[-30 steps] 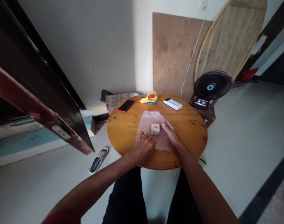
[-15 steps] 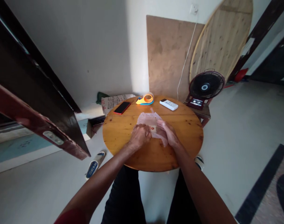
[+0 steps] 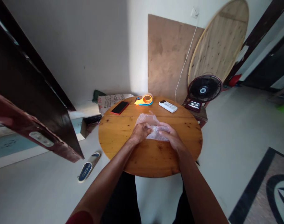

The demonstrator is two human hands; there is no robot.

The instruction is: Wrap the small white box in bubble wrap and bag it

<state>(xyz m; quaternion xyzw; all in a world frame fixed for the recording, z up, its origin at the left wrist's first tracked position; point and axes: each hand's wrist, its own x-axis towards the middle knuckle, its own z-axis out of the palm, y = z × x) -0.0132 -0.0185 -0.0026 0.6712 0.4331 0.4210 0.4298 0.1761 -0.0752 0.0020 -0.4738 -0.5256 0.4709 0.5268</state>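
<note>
A sheet of clear bubble wrap (image 3: 143, 118) lies at the middle of the round wooden table (image 3: 151, 160). Its right flap is folded over toward the left, and the small pale box with a red mark seen earlier is now hidden beneath it. My left hand (image 3: 139, 132) is closed with curled fingers at the wrap's left side, pressing on it. From the right, my right hand (image 3: 172, 137) grips the folded flap between thumb and fingers.
Along the table's far side lie a red-edged phone (image 3: 120, 108), an orange tape dispenser (image 3: 145, 99) and a white handheld device (image 3: 168, 106). A black fan (image 3: 203, 88) stands on a stool at right. A dark door (image 3: 39, 93) is at left, with a slipper (image 3: 89, 167) on the floor.
My right hand has brought the right flap of bubble wrap leftward over the small box, covering it. My left hand stays at the left side. The view has shifted slightly.
</note>
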